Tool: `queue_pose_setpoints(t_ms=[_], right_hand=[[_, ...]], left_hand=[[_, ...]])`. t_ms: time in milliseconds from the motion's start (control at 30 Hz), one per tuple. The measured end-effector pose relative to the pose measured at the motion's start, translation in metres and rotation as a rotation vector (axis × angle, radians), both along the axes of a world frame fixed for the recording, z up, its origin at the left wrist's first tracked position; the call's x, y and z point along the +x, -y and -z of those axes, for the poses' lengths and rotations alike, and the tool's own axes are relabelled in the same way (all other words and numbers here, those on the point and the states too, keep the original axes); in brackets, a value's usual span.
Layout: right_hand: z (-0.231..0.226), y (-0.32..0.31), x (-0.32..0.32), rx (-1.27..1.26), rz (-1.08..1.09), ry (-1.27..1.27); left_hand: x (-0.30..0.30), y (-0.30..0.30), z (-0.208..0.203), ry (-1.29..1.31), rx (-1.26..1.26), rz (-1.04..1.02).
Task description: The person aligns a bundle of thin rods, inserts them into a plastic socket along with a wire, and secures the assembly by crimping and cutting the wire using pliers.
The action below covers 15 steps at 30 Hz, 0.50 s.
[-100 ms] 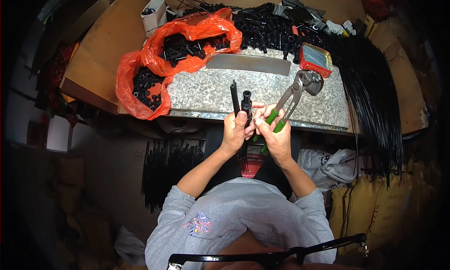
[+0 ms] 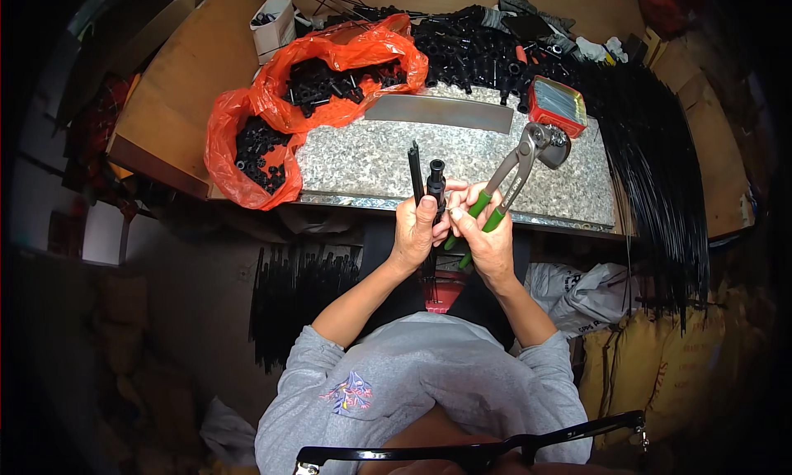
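Note:
In front of the worktable's near edge, my left hand [image 2: 412, 234] is closed around a black tubular fitting [image 2: 436, 178] with a flared top. A thin black rod [image 2: 415, 168] stands beside the fitting in the same grip. Pincers [image 2: 521, 163] with green handles lie in my right hand [image 2: 488, 242], their grey jaws pointing up and away over the slab. The thumb and fingertips of the right hand are pinched together next to the fitting. Whatever is between those fingertips is too small to make out. My hands almost touch.
A speckled stone slab [image 2: 346, 165] bears a flat metal strip [image 2: 437, 113]. Orange-red plastic bags [image 2: 227, 178] of small black parts stand at left. Black fittings [image 2: 470, 58] are heaped behind, beside a red tin [image 2: 536, 116]. Long black rods [image 2: 660, 178] hang over the right side.

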State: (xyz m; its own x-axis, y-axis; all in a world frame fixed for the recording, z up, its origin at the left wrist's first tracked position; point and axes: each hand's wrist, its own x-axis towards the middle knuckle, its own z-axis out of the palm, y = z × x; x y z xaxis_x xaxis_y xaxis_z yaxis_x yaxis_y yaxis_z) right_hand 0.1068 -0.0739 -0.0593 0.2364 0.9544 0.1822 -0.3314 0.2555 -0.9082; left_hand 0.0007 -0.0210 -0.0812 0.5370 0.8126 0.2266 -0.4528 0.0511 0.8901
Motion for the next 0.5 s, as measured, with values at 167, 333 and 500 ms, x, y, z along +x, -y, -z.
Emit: queue_pose_setpoints(t_ms=[167,333,500], right_hand=[[-0.0026,0.0008,0.0011,-0.012,-0.020,-0.025],[-0.0054,0.0016,0.0005,-0.035,-0.036,-0.077],[-0.0029,0.0003,0.0005,-0.033,-0.023,-0.055]], left_hand=[[0.0011,0.0003,-0.0007,0.000,-0.004,-0.002],[-0.0001,-0.0001,-0.0005,0.005,0.006,0.002],[-0.0006,0.0006,0.0000,0.011,-0.004,0.006]])
